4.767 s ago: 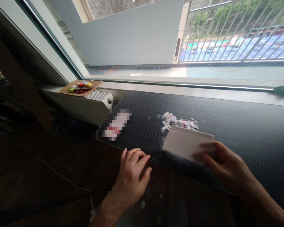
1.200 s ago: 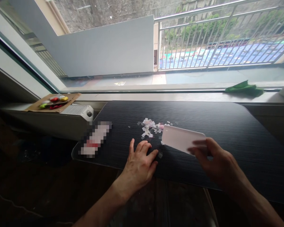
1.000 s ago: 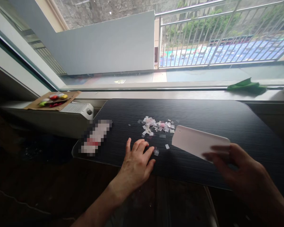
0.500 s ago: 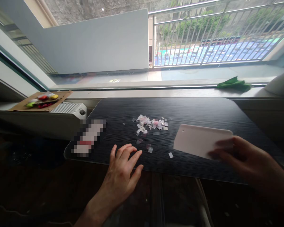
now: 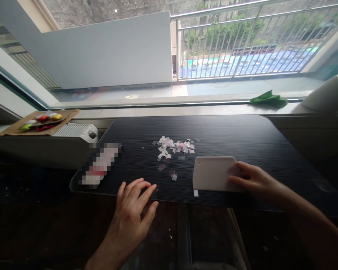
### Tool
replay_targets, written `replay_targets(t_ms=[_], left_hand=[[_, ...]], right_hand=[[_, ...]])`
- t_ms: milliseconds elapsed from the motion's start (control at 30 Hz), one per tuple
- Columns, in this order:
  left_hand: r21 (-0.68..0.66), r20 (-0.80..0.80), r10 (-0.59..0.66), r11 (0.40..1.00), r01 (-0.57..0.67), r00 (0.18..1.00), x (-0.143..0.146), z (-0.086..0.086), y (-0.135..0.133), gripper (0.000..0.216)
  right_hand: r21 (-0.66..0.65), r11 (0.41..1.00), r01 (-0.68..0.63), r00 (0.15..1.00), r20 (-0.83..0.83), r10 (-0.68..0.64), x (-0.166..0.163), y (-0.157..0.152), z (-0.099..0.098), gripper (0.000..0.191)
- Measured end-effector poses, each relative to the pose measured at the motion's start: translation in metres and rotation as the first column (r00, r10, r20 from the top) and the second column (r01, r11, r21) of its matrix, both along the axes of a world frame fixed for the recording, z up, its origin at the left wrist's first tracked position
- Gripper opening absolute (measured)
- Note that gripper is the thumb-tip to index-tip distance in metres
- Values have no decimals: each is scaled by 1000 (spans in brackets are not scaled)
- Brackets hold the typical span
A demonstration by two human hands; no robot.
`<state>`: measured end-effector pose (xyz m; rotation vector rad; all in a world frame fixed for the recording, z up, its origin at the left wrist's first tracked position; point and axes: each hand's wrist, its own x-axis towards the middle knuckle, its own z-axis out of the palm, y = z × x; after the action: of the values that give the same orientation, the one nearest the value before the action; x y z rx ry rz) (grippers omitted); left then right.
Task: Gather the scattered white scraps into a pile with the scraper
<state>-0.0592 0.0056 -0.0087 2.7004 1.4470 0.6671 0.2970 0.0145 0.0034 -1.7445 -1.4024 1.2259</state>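
My right hand [image 5: 257, 180] grips a flat white plastic scraper [image 5: 212, 174] by its right end, thumb in front. The scraper has a small hole near its upper left corner and stands close to the black table [image 5: 231, 135]. By its lower left corner lies one small white paper piece [image 5: 196, 193]. A loose heap of white and pinkish scraps [image 5: 166, 143] lies at the middle of the table, with several clear bits [image 5: 174, 176] nearer the front. My left hand [image 5: 133, 210] hovers at the front edge, fingers spread, holding nothing.
A pixelated item [image 5: 101, 165] lies at the table's left end. Beyond the table, a green cloth [image 5: 269, 98] rests on the windowsill. Left of it, brown cardboard [image 5: 64, 116] with colourful things sits by a white radiator [image 5: 76, 131].
My right hand has brought the scraper left and down, close to the single paper piece near the front edge. My left hand has shifted slightly left. The view has turned a little right.
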Motion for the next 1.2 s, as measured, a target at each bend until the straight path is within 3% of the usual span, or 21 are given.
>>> replay_targets(t_ms=[267, 433, 600, 733, 867, 1200], left_hand=[[16, 7, 4, 1000, -4, 1000, -2, 0, 0, 30], [7, 8, 3, 1000, -3, 1000, -2, 1, 0, 30], [-10, 28, 5, 1000, -4, 1000, 1, 3, -1, 30], [-22, 31, 16, 1000, -15, 999, 3, 2, -2, 31], [-43, 33, 34, 999, -32, 999, 4, 0, -3, 31], [-90, 16, 60, 994, -58, 998, 5, 2, 1, 33]], right_hand=[[-86, 992, -88, 988, -133, 76, 1, -5, 1, 34], [-87, 994, -69, 989, -139, 56, 10, -15, -3, 42], [-89, 993, -74, 991, -114, 64, 15, -23, 7, 46], [-3, 999, 48, 992, -116, -48, 9, -20, 14, 43], [159, 956, 246, 961, -171, -219, -3, -6, 10, 30], [213, 974, 79, 994, -90, -61, -32, 32, 1, 26]])
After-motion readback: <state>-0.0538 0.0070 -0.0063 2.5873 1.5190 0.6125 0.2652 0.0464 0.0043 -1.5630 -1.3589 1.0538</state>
